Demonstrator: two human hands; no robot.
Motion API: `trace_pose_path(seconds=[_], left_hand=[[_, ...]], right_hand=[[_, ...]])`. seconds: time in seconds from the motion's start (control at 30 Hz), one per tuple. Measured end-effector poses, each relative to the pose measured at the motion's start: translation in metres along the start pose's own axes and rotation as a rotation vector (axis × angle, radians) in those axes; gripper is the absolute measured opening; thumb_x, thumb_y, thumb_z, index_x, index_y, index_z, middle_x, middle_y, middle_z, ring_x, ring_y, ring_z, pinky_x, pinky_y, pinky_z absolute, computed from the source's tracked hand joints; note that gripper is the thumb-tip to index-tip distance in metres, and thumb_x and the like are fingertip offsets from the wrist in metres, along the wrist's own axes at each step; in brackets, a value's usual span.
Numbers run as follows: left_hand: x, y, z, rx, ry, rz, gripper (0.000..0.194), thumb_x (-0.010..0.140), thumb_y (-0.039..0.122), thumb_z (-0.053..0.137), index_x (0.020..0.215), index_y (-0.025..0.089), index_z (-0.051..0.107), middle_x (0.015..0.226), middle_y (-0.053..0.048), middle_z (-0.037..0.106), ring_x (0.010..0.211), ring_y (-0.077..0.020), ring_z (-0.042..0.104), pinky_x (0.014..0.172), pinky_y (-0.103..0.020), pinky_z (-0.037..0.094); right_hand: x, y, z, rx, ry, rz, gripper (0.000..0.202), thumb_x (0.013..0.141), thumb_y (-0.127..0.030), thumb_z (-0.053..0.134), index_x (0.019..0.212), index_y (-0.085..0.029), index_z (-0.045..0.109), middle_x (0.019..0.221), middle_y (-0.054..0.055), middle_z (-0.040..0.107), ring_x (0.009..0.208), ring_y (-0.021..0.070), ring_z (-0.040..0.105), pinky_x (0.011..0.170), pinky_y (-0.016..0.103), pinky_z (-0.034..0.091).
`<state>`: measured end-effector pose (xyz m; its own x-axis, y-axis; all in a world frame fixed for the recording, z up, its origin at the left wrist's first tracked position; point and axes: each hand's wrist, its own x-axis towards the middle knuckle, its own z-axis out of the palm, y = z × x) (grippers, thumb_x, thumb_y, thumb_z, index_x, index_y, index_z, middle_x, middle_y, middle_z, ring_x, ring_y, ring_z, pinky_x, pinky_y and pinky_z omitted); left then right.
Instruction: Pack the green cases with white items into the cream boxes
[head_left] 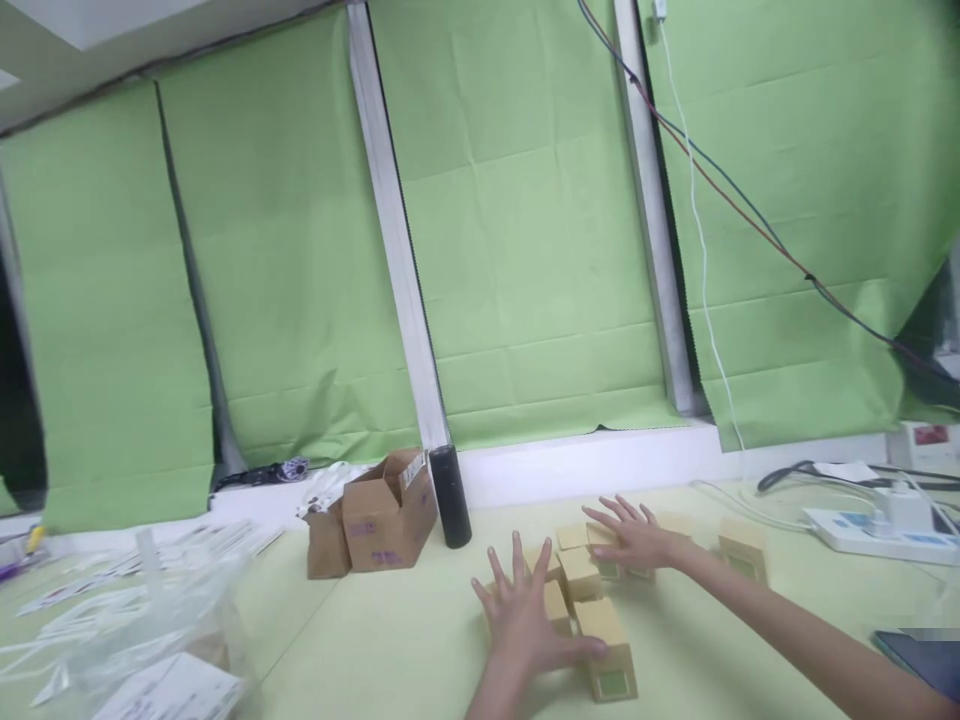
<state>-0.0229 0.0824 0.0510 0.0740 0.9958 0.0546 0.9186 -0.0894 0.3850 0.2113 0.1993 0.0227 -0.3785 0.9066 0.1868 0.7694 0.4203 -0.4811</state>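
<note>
Several small tan cardboard boxes (580,574) stand in a cluster on the pale green table (390,640). My left hand (521,620) is spread over the near left side of the cluster, its thumb against the nearest box (604,630), which has a green label on its front. Farther back, my right hand (634,537) reaches across the far right boxes with its fingers apart. Both hands partly cover the boxes beneath them. Apart from the cluster, another tan box (742,550) stands to the right of my right hand.
An opened brown carton (386,515) and a black cylinder (450,497) stand at the back. Clear plastic bags (157,610) and white cables lie at left. A white power strip (862,535) with cords is at right, near a dark phone-like object (919,660).
</note>
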Motion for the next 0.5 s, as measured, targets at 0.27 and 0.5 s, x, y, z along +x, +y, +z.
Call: trace_pose_path(seconds=[0.27,0.5], left_hand=[[0.024,-0.015,0.003,-0.045,-0.154,0.068,0.114,0.041,0.069,0.068,0.139,0.030,0.026,0.152,-0.007,0.005,0.134,-0.0401,-0.013,0.098,-0.063,-0.017],[0.030,-0.021,-0.001,-0.020,-0.144,0.071,0.112,0.043,0.071,0.066,0.138,0.023,0.031,0.151,-0.011,0.008,0.135,-0.0398,-0.010,0.100,-0.063,-0.012]], right_hand=[[0.030,-0.008,0.013,-0.037,-0.156,-0.119,0.052,0.080,-0.065,0.038,0.129,-0.047,0.041,0.143,-0.003,0.038,0.133,0.0376,0.021,0.098,0.067,0.012],[0.034,-0.013,0.017,-0.042,-0.161,-0.245,0.049,0.086,-0.059,0.032,0.131,-0.044,0.041,0.134,0.000,0.050,0.129,0.0319,0.031,0.100,0.058,0.017]])
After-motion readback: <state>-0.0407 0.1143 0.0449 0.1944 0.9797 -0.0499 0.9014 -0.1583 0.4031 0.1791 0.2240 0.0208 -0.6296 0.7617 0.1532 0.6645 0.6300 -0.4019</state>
